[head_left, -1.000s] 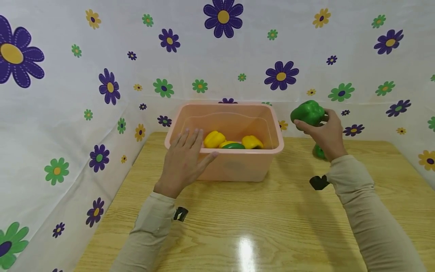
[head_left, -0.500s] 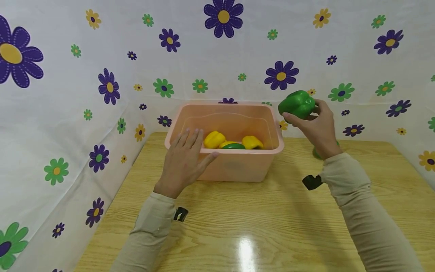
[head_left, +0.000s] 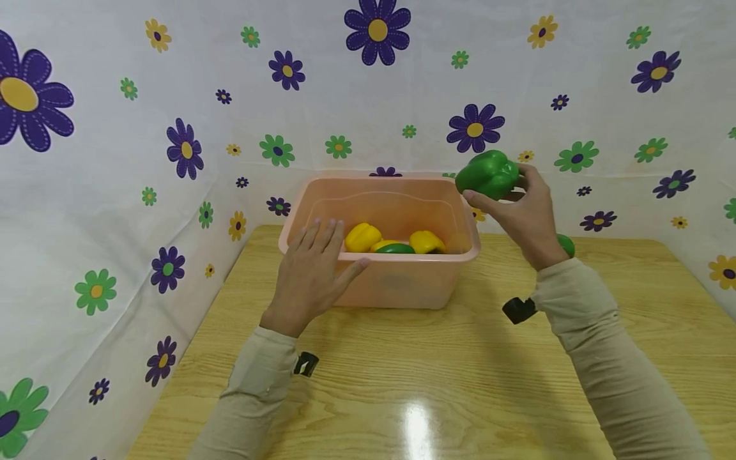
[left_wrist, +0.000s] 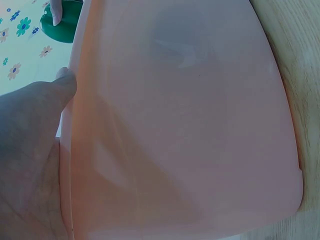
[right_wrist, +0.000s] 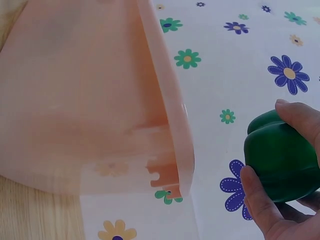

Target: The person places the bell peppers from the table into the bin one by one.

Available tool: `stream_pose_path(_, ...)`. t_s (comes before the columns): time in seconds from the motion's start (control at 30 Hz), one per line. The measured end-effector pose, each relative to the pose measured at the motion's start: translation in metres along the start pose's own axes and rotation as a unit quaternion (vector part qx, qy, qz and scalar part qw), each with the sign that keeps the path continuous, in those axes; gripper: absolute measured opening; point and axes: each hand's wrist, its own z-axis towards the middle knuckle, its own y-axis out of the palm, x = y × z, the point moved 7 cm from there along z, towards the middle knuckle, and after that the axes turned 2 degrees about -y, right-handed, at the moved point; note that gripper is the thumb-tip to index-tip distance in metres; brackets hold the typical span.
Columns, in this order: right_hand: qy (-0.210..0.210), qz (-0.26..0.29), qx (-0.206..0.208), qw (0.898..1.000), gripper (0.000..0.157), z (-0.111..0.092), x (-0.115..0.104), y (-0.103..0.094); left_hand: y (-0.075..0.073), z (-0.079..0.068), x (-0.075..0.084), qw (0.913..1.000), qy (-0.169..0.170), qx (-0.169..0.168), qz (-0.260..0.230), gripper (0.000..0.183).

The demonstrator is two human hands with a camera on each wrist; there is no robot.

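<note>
My right hand (head_left: 520,214) grips a green bell pepper (head_left: 487,176) between thumb and fingers, held up at the right end of a pink plastic bin (head_left: 397,284). In the right wrist view the same bell pepper (right_wrist: 280,157) shows beside the bin's rim (right_wrist: 175,120). My left hand (head_left: 310,275) rests with straight fingers over the bin's front left rim; its thumb lies along that rim in the left wrist view. Inside the bin are yellow bell peppers (head_left: 363,237) and a green one (head_left: 395,248), partly hidden by the front wall.
Another green pepper (head_left: 566,245) lies on the wooden table (head_left: 368,370) at right, mostly hidden behind my right wrist. White cloth (head_left: 322,83) with printed flowers hangs behind and at the left. Small black pieces (head_left: 519,310) stick out at both wrists.
My right hand has carried the green bell pepper leftward and slightly up, from right of the bin to its right rim. The left hand has stayed in place.
</note>
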Motion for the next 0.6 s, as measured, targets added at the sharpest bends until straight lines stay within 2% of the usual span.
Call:
stream_pose_path(0.17, -0.011, -0.001, -0.003, 1.0, 0.087, 0.0002, -0.0052, 0.0019, -0.0007, 0.0001, 0.0, 0.9999, 0.004, 0.011, 0.004, 0.084)
stream_pose_path(0.6, -0.02, 0.003, -0.012, 1.0, 0.083, 0.0007, -0.0097, 0.0039, -0.0006, 0.002, 0.0001, 1.0, 0.002, 0.007, 0.004, 0.085)
